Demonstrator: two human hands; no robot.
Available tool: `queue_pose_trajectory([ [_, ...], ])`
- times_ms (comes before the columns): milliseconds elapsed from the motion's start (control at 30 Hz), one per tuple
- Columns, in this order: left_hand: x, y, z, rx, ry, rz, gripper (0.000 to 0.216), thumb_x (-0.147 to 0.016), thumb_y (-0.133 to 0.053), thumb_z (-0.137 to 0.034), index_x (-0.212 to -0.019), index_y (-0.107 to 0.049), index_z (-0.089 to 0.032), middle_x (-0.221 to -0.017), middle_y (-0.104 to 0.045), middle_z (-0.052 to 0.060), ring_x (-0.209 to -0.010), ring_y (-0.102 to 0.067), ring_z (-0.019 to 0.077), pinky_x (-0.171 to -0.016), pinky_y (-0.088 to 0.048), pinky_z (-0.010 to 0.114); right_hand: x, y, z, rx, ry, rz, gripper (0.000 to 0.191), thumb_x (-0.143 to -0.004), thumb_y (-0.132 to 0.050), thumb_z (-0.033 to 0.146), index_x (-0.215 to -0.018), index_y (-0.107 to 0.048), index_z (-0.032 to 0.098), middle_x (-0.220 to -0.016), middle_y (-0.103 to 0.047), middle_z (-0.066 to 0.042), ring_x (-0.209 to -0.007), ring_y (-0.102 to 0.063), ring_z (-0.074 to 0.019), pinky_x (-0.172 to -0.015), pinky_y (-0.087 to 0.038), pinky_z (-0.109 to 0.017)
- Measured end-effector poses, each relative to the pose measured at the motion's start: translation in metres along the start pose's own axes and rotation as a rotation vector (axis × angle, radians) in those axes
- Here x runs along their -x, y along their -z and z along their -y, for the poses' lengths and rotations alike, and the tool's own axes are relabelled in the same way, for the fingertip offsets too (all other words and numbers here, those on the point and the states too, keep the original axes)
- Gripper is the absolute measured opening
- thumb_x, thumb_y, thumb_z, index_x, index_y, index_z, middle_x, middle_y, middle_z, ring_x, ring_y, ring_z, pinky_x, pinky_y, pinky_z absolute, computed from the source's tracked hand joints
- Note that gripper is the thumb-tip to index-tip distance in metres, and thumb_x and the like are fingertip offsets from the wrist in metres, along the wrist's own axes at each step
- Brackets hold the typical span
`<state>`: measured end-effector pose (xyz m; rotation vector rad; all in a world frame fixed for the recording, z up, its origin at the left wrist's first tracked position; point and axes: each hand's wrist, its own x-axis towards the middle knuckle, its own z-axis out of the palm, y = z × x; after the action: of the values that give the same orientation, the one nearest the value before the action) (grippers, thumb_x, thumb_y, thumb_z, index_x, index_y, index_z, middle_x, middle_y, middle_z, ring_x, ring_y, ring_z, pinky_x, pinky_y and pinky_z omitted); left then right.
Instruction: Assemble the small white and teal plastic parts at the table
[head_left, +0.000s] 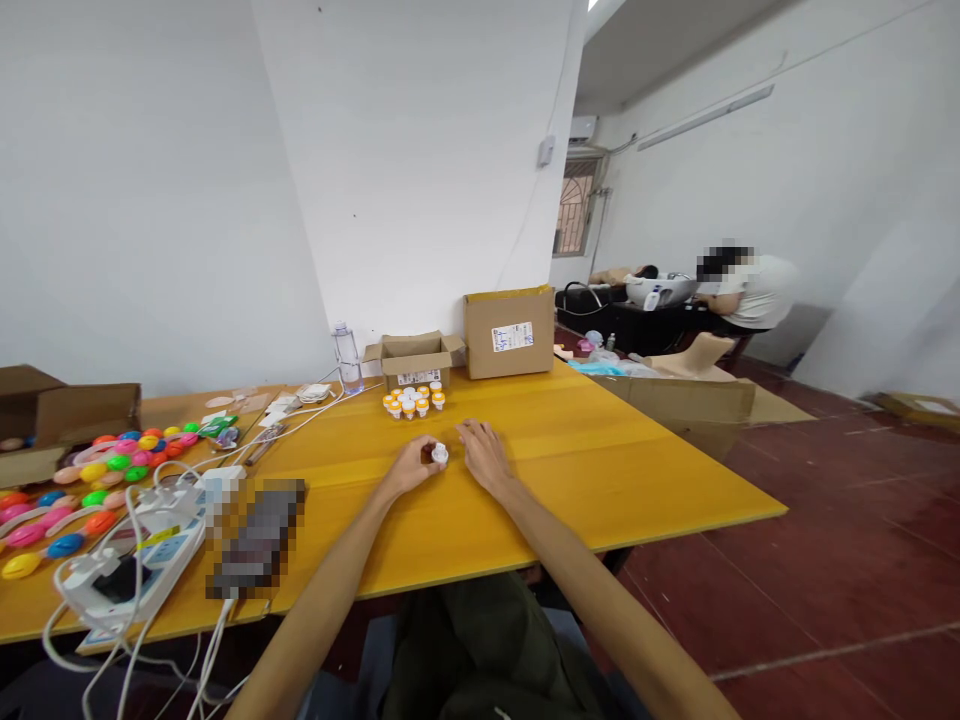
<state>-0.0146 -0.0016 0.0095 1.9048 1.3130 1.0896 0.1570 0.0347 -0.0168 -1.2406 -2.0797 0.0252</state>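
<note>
Fingers (421, 452) of the left hand (411, 466) curl around a small bottle (437, 455) with a white cap, pinching it just above the table (570, 450); fingers (469, 432) of the right hand (484, 455) lie loosely spread and flat on the wood just beside the bottle, though whether they touch it cannot be told. Yellow table: both forearms reach across it from the near edge, and the bottle sits near its middle, between the 2 hands. Large box (508, 332): closed, labelled, standing at the far edge against the wall. Open box (415, 360): smaller, flaps up, just left of the large box. Power strip (146, 565): white, at the near left with several white cables running from it. Coloured toys (112, 470): a spread of bright oval pieces at the far left. Water bottle (347, 358): clear, upright, left of the open box. Bottle cluster (411, 400): about 10 small orange-and-white bottles standing together in front of the open box, well apart from the hands. A seated person (750, 290) is at another bench in the background to the right.
</note>
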Motion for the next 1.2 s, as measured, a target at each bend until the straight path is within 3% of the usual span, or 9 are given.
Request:
queue_pose_trajectory([
  [100,0.000,0.000,-0.001,-0.005,-0.003,0.000,0.020,-0.062,-0.066,-0.016,-0.082,-0.064,-0.017,-0.081,-0.066,0.000,-0.078,-0.059,0.0169,-0.080,-0.048,0.031,-0.001,0.002,0.001,-0.052,-0.007,-0.041,0.026,-0.089,-0.047,0.014,-0.108,-0.062,0.023,-0.104,-0.065,-0.011,-0.096,-0.059,-0.0246,-0.087,-0.047,-0.039],
  [233,0.000,0.000,-0.001,-0.007,-0.014,0.004,0.018,-0.063,-0.066,-0.017,-0.081,-0.064,-0.017,-0.081,-0.066,0.000,-0.077,-0.059,0.0167,-0.078,-0.048,0.030,-0.002,0.004,0.004,-0.303,-0.012,-0.139,0.018,-0.090,-0.049,0.022,-0.104,-0.059,0.023,-0.095,-0.067,-0.006,-0.090,-0.062,-0.0218,-0.083,-0.050,-0.036],
  [433,-0.001,0.000,0.003,-0.035,-0.031,0.011,0.017,-0.064,-0.066,-0.019,-0.080,-0.063,-0.017,-0.076,-0.063,-0.002,-0.072,-0.056,0.0150,-0.073,-0.046,0.028,0.001,0.010,0.014,-0.528,0.131,-0.218,0.017,-0.092,-0.050,0.030,-0.105,-0.058,0.023,-0.097,-0.066,-0.006,-0.089,-0.062,-0.0205,-0.082,-0.052,-0.035],
  [567,-0.002,-0.001,0.008,-0.031,-0.024,0.019,0.015,-0.065,-0.066,-0.022,-0.078,-0.060,-0.016,-0.072,-0.060,-0.002,-0.067,-0.053,0.0141,-0.068,-0.044,0.027,0.004,0.012,0.020,-0.522,0.250,-0.195,0.020,-0.092,-0.050,0.030,-0.110,-0.058,0.025,-0.101,-0.065,-0.007,-0.094,-0.062,-0.0219,-0.087,-0.052,-0.038],
  [967,-0.002,-0.001,0.009,0.049,-0.031,0.036,0.020,-0.065,-0.069,-0.023,-0.082,-0.064,-0.016,-0.075,-0.063,-0.001,-0.071,-0.057,0.0150,-0.071,-0.046,0.027,0.004,0.011,0.019,-0.448,0.299,-0.165,0.020,-0.094,-0.050,0.027,-0.111,-0.059,0.027,-0.108,-0.064,-0.008,-0.104,-0.060,-0.0227,-0.092,-0.051,-0.039],
  [1200,-0.002,0.000,0.008,0.074,-0.044,0.033,0.019,-0.066,-0.069,-0.021,-0.084,-0.066,-0.016,-0.080,-0.066,0.002,-0.075,-0.059,0.0161,-0.075,-0.049,0.029,0.006,0.014,0.021,-0.374,0.336,-0.017,0.019,-0.093,-0.049,0.022,-0.107,-0.061,0.026,-0.101,-0.065,-0.006,-0.095,-0.061,-0.0198,-0.086,-0.051,-0.034],
])
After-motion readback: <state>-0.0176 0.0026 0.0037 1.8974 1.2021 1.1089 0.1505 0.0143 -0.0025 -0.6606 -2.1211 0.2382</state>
